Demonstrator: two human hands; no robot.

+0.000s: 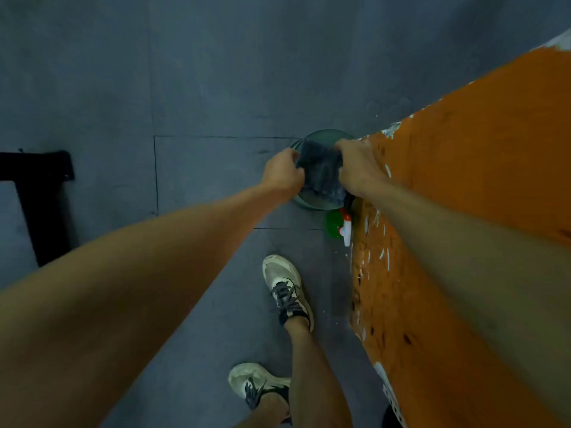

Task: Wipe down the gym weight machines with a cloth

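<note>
A dark grey cloth (323, 171) hangs stretched between my two hands, right over a round green basin (312, 204) that stands on the grey floor. My left hand (282, 171) grips the cloth's left edge with curled fingers. My right hand (358, 166) grips its right edge the same way. The cloth hides most of the basin's inside. No weight machine part is clearly in view apart from a black frame at the left.
A green spray bottle with a white and red trigger (338, 225) stands just near the basin. An orange wall with chipped paint (463, 211) runs along the right. A black metal frame (34, 193) lies at the left. My two feet in pale sneakers (287, 288) stand below.
</note>
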